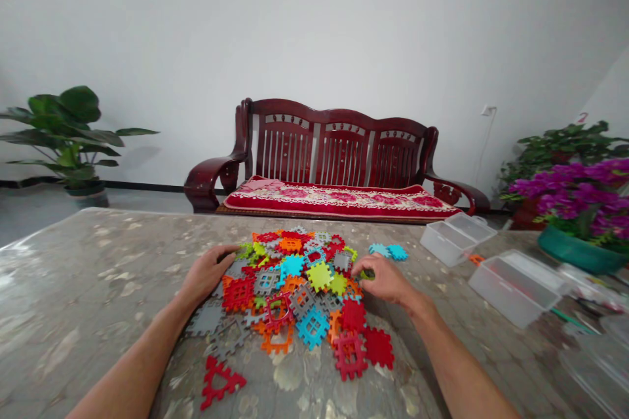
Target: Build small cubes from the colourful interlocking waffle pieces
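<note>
A heap of flat, toothed plastic building tiles (295,288) in red, orange, grey, blue, yellow and green lies on the marbled table (98,275). My left hand (209,273) rests flat on the heap's left edge, fingers stretched over grey and green tiles. My right hand (386,278) sits at the heap's right edge, fingers pinched on a small green tile (366,274). Two light-blue tiles (389,251) lie apart just beyond that hand. A red triangular tile (220,382) lies alone near the front.
Clear plastic boxes (457,237) (515,285) stand open at the right, with lids beside them. A teal pot of purple flowers (582,209) stands at the far right. Behind the table is a dark wooden bench (339,157) with a red cushion, and a leafy plant (73,137) at left.
</note>
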`<state>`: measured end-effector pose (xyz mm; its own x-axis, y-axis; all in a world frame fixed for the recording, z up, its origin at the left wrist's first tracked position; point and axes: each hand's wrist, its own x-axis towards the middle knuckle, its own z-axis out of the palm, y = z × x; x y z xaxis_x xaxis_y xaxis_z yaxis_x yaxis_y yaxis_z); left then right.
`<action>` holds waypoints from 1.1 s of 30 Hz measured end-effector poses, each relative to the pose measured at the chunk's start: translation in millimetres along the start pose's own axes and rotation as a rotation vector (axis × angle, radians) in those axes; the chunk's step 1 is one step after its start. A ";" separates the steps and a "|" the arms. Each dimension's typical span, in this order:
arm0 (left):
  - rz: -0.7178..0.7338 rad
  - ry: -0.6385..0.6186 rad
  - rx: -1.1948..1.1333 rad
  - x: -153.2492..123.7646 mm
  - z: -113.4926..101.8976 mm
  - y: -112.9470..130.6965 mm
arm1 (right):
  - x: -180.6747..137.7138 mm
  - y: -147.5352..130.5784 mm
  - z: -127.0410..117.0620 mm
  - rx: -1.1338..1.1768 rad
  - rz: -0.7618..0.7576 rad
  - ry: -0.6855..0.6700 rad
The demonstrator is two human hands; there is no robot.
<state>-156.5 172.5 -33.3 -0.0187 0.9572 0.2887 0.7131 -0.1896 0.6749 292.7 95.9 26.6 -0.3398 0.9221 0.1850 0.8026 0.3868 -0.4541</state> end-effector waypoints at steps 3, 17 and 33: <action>-0.012 0.004 0.003 -0.9 -0.1 1.2 | -8.2 -6.8 -3.6 -0.021 -0.049 -0.075; -0.007 0.009 -0.031 0.0 1.2 0.0 | -18.9 -19.2 -7.5 -0.051 -0.087 -0.270; -0.032 0.014 -0.022 -1.8 0.1 2.8 | -7.4 2.4 -6.0 0.513 0.323 0.070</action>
<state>-154.4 170.3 -32.0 -0.0510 0.9598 0.2760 0.6961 -0.1640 0.6989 300.2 90.1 29.3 -0.0711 0.9973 0.0171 0.5155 0.0514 -0.8554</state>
